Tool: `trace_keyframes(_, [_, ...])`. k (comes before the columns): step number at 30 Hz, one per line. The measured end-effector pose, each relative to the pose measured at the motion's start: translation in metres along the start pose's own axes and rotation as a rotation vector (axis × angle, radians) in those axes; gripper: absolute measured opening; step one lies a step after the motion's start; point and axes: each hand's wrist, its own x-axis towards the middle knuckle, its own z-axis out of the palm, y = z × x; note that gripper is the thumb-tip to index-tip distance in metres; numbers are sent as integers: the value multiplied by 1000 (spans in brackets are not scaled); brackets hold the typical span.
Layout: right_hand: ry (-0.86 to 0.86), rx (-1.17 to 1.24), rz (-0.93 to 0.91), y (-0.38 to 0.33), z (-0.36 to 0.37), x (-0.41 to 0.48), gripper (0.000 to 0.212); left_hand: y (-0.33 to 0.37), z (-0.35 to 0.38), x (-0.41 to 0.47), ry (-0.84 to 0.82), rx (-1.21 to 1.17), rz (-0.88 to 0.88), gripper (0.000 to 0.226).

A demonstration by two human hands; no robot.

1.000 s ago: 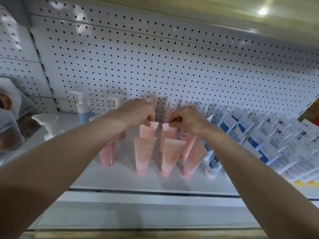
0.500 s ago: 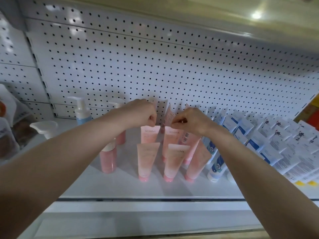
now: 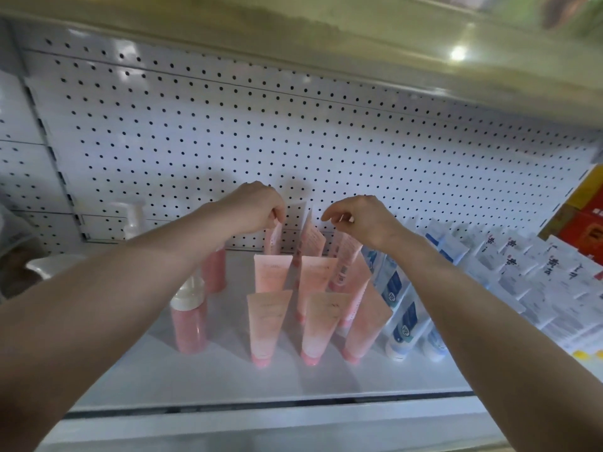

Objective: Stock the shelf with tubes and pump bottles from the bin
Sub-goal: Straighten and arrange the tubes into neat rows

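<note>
Several pink tubes (image 3: 268, 319) stand cap-down in rows on the white shelf (image 3: 228, 376). My left hand (image 3: 254, 207) reaches to the back row and pinches the top of a pink tube (image 3: 273, 238) against the pegboard. My right hand (image 3: 362, 220) hovers just right of it, fingers curled over the tops of the back tubes (image 3: 311, 238); whether it touches one I cannot tell. Two pink pump bottles (image 3: 189, 321) stand to the left of the tubes, partly behind my left forearm.
White-and-blue tubes (image 3: 403, 318) stand right of the pink ones, then rows of white boxes (image 3: 554, 282). A white pump bottle (image 3: 133, 220) stands at the back left. The pegboard (image 3: 228, 141) backs the shelf, with another shelf overhead. Orange and red boxes (image 3: 584, 220) sit far right.
Both hands have moved from the second row of tubes up and back to the rear row. The right hand's pinch has loosened. The camera has come closer and tilted up.
</note>
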Motion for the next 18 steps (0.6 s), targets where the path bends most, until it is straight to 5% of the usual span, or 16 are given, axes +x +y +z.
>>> trace_keyframes(7, [-122, -96, -87, 7, 17, 19, 44, 3, 13, 5, -33, 47, -36, 50])
trace_keyframes(18, [-197, -45, -145, 13, 22, 34, 21, -3, 21, 14, -94, 71, -25, 33])
